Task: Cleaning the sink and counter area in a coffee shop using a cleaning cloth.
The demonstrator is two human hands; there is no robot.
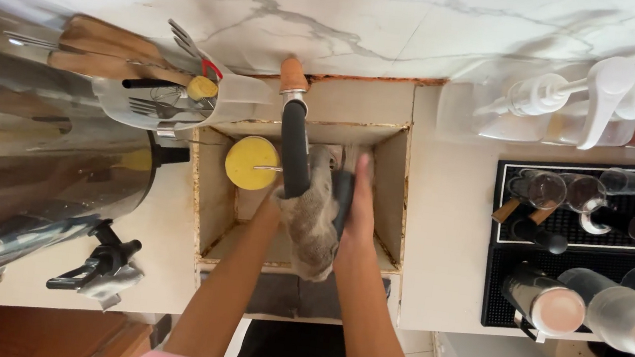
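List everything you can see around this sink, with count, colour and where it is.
Cloth: one, grey, in the sink under the faucet.
Faucet: one, black, over the sink.
Sink: one, beige, centre.
Sponge: one, yellow, sink's left side.
Utensil holder: one, pale, left of faucet.
Urn: one, steel, far left.
Mat: one, black, right counter, under bottles.
Left hand: on the cloth.
Right hand: holding something dark beside the cloth.

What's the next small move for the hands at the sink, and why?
Probably wring the grey cloth down into the sink. Both hands are on it under the black faucet: the left hand grips its near edge, the right hand presses its far side along with a dark object. The cloth hangs bunched over the basin, beside the yellow sponge.
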